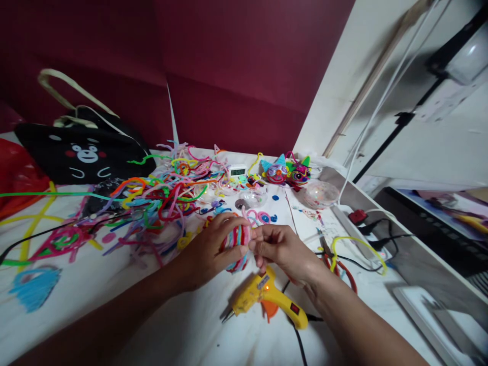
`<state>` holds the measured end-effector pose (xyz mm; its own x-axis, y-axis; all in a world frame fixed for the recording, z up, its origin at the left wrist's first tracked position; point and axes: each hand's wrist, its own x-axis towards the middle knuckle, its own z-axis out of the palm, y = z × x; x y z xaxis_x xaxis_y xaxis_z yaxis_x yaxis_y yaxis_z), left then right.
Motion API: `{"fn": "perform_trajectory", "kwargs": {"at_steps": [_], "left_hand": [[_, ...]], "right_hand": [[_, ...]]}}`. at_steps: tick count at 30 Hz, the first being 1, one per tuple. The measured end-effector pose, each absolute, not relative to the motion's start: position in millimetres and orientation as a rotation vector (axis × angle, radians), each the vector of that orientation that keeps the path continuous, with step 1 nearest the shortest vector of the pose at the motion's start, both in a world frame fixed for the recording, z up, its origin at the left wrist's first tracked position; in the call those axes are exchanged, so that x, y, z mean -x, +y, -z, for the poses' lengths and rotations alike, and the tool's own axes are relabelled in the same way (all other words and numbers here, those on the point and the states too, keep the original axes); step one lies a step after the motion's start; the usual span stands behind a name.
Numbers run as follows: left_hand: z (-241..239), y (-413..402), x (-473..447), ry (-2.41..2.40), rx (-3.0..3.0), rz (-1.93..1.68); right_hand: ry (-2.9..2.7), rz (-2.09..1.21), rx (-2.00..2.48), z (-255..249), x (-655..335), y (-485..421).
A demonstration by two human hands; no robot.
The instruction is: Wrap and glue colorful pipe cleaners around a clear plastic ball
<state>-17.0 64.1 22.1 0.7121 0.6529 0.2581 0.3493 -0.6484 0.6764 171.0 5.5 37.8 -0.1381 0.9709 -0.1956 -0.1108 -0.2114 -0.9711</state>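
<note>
My left hand (219,246) is wrapped round a ball of striped pipe cleaners (237,256) in red, light blue and pink. On the ball's right side, my right hand (280,249) has its thumb and forefinger pinched at a pink pipe cleaner (247,218) that runs along the ball; the fingertips partly hide what they grip. Just below both hands a yellow hot glue gun (263,292) lies on the white table, its small light glowing orange and its nozzle pointing lower left.
A heap of coloured pipe cleaners (171,188) spreads at the back left, before a black bag (84,152). Two finished-looking pipe-cleaner heads (276,172) stand behind a clear bowl (321,194). Red-handled pliers (343,272) and a power strip (362,234) lie at the right.
</note>
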Motion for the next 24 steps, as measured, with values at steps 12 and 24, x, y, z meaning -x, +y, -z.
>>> {"fn": "perform_trajectory", "kwargs": {"at_steps": [12, 24], "left_hand": [[-20.5, 64.2, 15.8, 0.829, -2.305, -0.703], [-12.1, 65.9, 14.3, 0.865, -2.353, -0.833]], "right_hand": [[-1.153, -1.428, 1.321, -35.5, -166.6, 5.7], [-1.187, -1.356, 1.318, -31.4, -157.7, 4.0]]}}
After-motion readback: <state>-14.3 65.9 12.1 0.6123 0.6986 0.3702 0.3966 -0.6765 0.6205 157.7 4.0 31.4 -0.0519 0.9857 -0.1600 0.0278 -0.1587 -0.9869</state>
